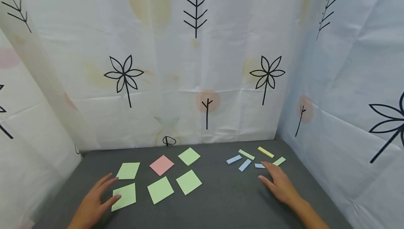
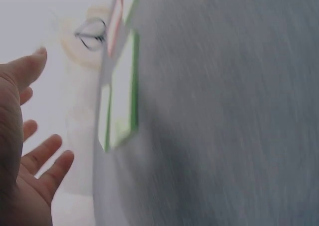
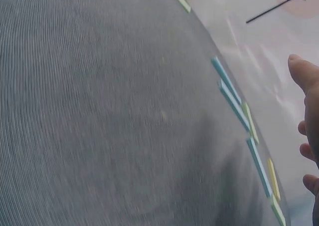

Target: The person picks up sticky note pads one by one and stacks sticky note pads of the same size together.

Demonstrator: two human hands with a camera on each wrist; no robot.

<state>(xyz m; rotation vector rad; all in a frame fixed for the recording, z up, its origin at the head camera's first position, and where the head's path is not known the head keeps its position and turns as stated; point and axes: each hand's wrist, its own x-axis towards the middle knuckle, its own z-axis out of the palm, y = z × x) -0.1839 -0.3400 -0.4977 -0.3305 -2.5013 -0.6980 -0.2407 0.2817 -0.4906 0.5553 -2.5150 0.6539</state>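
My left hand [image 1: 92,202] hovers at the left of the dark table, fingers spread and holding nothing. It overlaps the near-left green square sticky-note pad [image 1: 126,195] in the head view; another green pad [image 1: 128,170] lies just beyond its fingertips. In the left wrist view the hand [image 2: 22,136] stands apart from the green pads [image 2: 124,91]. My right hand [image 1: 279,185], thumb and fingers apart, is over the right side by several narrow sticky strips. It partly hides a blue strip [image 1: 260,166]; a green strip [image 1: 279,161] lies beside its fingers. Nothing is in its grasp.
A pink square pad [image 1: 161,165] and more green pads [image 1: 189,182] lie mid-left. Two more blue strips [image 1: 234,159], a green strip [image 1: 246,154] and a yellow strip [image 1: 266,152] lie at the back right. Patterned white curtains [image 1: 227,116] enclose the table's back and sides.
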